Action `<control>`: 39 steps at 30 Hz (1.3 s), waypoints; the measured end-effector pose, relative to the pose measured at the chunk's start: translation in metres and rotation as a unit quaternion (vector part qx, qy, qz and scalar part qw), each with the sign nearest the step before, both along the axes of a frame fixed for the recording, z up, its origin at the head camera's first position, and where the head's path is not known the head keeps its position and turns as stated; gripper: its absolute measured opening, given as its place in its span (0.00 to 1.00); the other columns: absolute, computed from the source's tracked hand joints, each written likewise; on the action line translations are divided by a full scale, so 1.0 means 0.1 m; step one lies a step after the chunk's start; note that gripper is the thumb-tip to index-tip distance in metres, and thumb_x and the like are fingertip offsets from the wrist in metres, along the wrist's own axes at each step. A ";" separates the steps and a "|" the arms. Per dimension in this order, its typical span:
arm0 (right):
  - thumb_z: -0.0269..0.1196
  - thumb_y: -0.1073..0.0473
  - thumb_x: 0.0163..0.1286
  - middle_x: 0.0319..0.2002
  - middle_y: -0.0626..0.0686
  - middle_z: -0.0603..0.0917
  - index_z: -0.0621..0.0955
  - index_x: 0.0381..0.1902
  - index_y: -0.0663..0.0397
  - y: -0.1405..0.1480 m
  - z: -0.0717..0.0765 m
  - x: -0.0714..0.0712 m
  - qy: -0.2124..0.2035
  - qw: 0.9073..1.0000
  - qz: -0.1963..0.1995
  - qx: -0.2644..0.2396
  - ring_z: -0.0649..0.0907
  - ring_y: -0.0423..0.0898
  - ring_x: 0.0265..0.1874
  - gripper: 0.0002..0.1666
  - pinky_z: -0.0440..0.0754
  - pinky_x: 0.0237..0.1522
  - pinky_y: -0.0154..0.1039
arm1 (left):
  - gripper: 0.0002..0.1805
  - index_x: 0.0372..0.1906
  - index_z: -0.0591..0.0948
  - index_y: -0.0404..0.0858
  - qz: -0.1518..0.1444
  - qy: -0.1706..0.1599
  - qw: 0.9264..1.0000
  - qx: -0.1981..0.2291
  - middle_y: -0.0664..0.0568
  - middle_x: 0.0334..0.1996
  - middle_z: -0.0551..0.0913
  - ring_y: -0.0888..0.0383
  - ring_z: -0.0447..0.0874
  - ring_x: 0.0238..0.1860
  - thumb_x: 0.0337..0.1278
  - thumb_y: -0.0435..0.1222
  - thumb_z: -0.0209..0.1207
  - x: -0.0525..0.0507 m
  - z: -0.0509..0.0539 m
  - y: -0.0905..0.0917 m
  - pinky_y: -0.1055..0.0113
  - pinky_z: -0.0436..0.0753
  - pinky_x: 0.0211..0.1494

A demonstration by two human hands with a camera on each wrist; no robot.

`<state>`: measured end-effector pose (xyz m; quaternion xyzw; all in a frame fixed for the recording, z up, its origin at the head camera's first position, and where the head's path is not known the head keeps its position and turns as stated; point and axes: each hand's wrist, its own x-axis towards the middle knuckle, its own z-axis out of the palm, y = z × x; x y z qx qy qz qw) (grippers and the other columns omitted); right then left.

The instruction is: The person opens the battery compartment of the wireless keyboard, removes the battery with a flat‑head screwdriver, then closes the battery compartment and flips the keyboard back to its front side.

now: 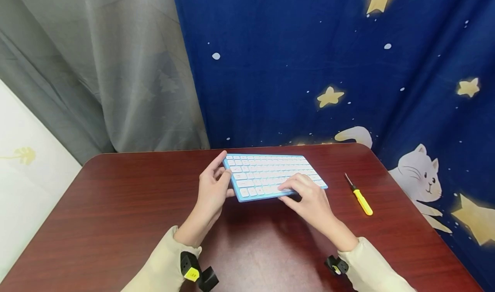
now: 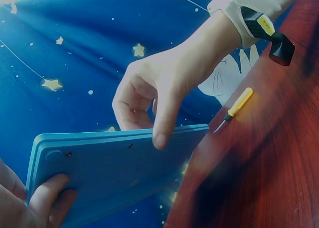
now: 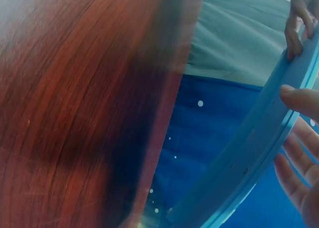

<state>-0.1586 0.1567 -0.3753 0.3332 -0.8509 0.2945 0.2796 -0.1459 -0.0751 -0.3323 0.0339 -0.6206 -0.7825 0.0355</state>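
Note:
A light blue keyboard (image 1: 270, 171) with white keys is held up above the table, its keys towards the head camera. My left hand (image 1: 213, 187) grips its left end, with fingers behind and the thumb at the edge. Along the near edge my right hand (image 1: 309, 197) pinches the keyboard, fingers on the key side and thumb on the underside. The left wrist view shows the blue underside (image 2: 119, 168) with small dark screw spots. To the right lies a screwdriver (image 1: 361, 199) with a yellow handle, touched by neither hand.
The dark red wooden table (image 1: 135, 214) spreads under both arms. Behind it hang a grey curtain (image 1: 143, 68) and a blue curtain (image 1: 270, 68) with stars and a cat. A white surface (image 1: 27, 167) stands at the left.

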 end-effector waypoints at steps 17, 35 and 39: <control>0.61 0.67 0.46 0.26 0.44 0.79 0.78 0.29 0.48 0.01 -0.02 -0.03 0.129 0.989 -0.061 0.030 0.79 0.43 0.25 0.11 0.69 0.11 0.33 | 0.34 0.67 0.62 0.46 0.011 0.008 0.999 0.039 0.38 0.44 0.76 0.56 0.80 0.31 0.54 0.22 0.49 0.00 0.07 0.18 0.68 0.81 0.29; 0.55 0.65 0.52 0.25 0.49 0.77 0.76 0.27 0.56 -0.02 -0.01 -0.05 0.160 0.985 -0.062 -0.025 0.76 0.44 0.24 0.03 0.71 0.15 0.38 | 0.35 0.64 0.65 0.53 -0.009 0.037 0.995 0.090 0.36 0.45 0.73 0.54 0.81 0.35 0.52 0.21 0.51 -0.04 0.26 0.34 0.60 0.81 0.40; 0.53 0.64 0.55 0.25 0.50 0.78 0.76 0.27 0.57 -0.05 0.01 -0.06 0.171 0.982 -0.062 -0.047 0.76 0.44 0.24 0.05 0.72 0.17 0.40 | 0.35 0.64 0.65 0.53 0.004 0.049 0.994 0.098 0.36 0.44 0.73 0.54 0.81 0.35 0.52 0.21 0.52 -0.04 0.31 0.38 0.60 0.80 0.40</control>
